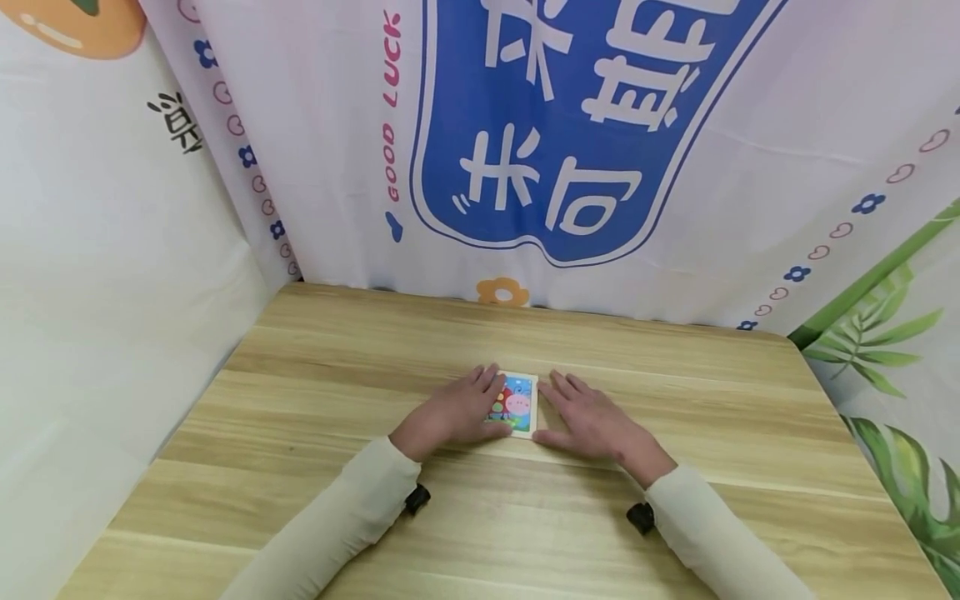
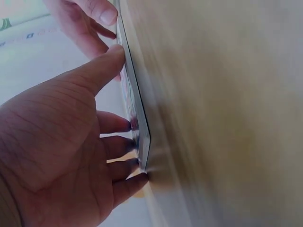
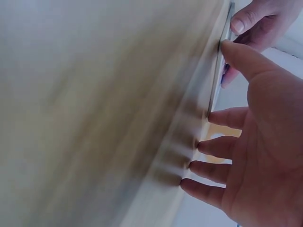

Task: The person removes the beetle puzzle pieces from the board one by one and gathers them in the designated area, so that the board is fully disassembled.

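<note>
A small, thin square picture board [image 1: 522, 413] with a pale border lies flat on the table. It shows a cartoon red ladybug with a pink face on a blue and green ground. My left hand [image 1: 459, 410] rests over the board's left part and hides it; its fingers are extended, and the thumb touches the near edge. On the other side, my right hand [image 1: 591, 419] has its index fingertip and thumb at the right edge, with its other fingertips down on the table. The left wrist view shows the board's thin side edge [image 2: 136, 101] beside the left fingertips.
The wood-grain table [image 1: 315, 392] extends around both hands. A white printed cloth [image 1: 337, 208] with a blue sign hangs along the far edge, and more printed cloth stands at left and right. Black straps [image 1: 417, 499] show at the cuffs.
</note>
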The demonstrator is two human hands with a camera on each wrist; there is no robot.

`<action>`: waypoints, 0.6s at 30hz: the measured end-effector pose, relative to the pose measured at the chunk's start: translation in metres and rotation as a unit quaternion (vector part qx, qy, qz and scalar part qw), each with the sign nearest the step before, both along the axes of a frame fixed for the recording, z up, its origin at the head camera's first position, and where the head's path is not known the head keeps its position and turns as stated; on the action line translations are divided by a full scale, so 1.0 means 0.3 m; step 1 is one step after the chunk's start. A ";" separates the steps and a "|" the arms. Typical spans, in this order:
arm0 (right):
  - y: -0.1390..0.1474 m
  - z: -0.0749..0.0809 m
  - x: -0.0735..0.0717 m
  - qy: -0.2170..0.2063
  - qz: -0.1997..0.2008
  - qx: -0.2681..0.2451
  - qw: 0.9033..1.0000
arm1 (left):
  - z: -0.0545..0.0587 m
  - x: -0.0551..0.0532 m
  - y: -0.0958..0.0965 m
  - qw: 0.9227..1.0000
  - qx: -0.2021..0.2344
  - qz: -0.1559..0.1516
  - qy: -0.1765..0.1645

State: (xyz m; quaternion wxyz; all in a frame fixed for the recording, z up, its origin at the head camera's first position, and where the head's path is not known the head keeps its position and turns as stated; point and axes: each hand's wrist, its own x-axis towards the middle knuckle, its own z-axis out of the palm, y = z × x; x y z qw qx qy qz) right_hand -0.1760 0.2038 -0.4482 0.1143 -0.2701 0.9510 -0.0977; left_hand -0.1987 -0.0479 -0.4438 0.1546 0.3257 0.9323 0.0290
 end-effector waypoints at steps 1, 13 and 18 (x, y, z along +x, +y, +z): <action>0.000 0.002 0.007 -0.002 0.000 0.002 1.000 | -0.002 0.008 0.001 1.000 0.000 -0.001 0.002; 0.006 0.006 0.055 0.000 0.015 -0.005 1.000 | -0.008 0.051 0.008 1.000 0.006 0.008 0.002; 0.006 0.010 0.054 -0.011 0.010 -0.009 1.000 | -0.005 0.052 0.011 1.000 0.004 0.008 0.000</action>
